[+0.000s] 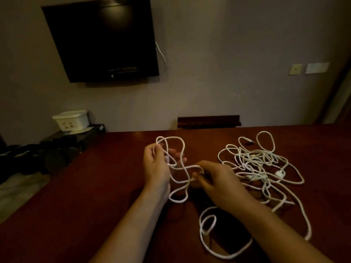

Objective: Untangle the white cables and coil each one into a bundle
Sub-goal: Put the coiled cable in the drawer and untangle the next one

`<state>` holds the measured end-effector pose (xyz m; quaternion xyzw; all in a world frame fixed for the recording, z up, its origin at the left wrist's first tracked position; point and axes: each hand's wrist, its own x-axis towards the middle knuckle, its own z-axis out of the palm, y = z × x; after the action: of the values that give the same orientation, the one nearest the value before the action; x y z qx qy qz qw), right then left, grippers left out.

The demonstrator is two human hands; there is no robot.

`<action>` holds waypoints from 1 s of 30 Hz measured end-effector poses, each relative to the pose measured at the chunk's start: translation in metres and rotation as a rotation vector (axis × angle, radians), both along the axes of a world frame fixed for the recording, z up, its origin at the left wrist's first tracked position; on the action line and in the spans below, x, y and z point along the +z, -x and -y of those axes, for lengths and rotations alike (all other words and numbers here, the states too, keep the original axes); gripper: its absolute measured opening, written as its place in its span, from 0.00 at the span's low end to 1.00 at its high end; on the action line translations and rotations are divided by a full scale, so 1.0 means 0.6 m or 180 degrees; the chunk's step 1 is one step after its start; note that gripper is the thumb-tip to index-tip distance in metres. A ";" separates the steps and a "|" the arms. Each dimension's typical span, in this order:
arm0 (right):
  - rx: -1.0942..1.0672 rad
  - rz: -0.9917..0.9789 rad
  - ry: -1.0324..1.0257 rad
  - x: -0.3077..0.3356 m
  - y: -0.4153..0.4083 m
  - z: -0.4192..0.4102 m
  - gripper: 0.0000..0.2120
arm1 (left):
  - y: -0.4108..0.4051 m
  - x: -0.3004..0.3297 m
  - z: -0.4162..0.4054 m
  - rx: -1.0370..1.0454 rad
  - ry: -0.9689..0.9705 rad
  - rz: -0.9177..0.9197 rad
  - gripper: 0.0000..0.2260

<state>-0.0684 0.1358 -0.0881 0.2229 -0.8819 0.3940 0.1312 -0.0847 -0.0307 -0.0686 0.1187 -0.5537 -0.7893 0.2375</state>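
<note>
While tangled, perhaps three cables [254,166]

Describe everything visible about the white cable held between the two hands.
The white cable is thin, round and flexible, probably rubber-coated. It stands in loose loops above the dark red table. The left hand grips its gathered loops; the right hand pinches a strand leading rightwards. More loops hang below the hands; whether it joins the tangled pile is unclear.

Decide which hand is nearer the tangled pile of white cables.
Right. The right hand is beside the tangled pile of white cables; the left hand is farther left, holding loops.
</note>
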 end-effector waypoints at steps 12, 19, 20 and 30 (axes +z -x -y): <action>-0.0829 0.0745 0.2019 0.045 -0.007 -0.003 0.18 | -0.009 -0.004 0.019 0.1233 0.2281 0.0961 0.32; -0.1114 0.1140 0.2717 0.044 0.000 -0.007 0.17 | -0.062 0.001 -0.027 -0.0851 0.2525 -0.0887 0.22; -0.1054 0.1295 0.2927 0.048 0.000 -0.008 0.17 | -0.062 0.000 -0.033 -0.0861 0.2599 -0.0848 0.19; 0.0006 0.1278 0.2239 0.039 -0.006 0.005 0.09 | -0.047 0.015 -0.026 -0.0346 0.1350 -0.0514 0.10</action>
<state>-0.0647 0.1326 -0.0646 0.0838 -0.7012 0.7076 0.0243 -0.0566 -0.0150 -0.0595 -0.0273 -0.6920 -0.6738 0.2577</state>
